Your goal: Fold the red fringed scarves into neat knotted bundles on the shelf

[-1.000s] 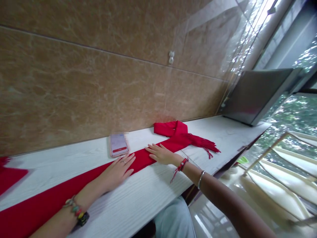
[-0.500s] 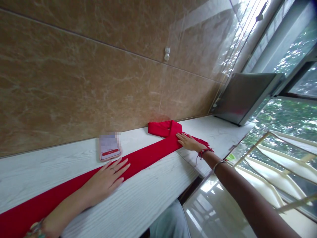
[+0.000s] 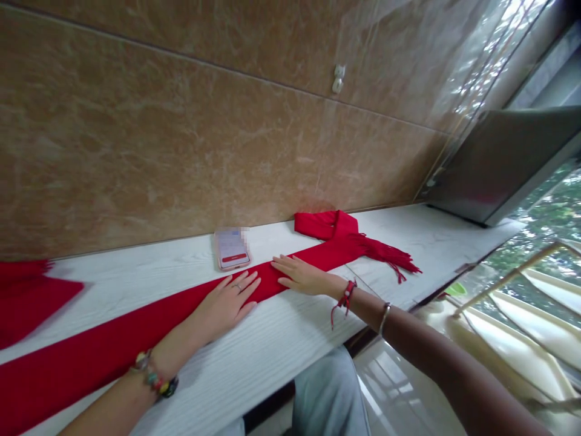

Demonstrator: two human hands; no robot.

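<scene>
A long red scarf (image 3: 149, 330) stretches across the white wood-grain tabletop (image 3: 254, 357), folded into a narrow strip. Toward its right end it loops over itself near the wall, and a fringe of tassels spreads out there. On the strip lies my left hand (image 3: 229, 303), flat with fingers apart, wearing a ring and a beaded bracelet. My right hand (image 3: 306, 277) rests flat on the scarf just to the right of it, fingers stretched out. More red cloth with a fringed edge shows at the far left. Neither hand grips the fabric.
Behind the scarf, a phone (image 3: 232, 249) with a lit screen lies near the brown tiled wall (image 3: 190, 133). A large grey metallic box-like object (image 3: 494, 163) stands at the table's right end. Pale shelving (image 3: 531, 315) is beyond the table edge at right.
My right hand has slid left along the scarf, away from the loop and toward my left hand. The view has turned left, bringing the red cloth at far left into sight.
</scene>
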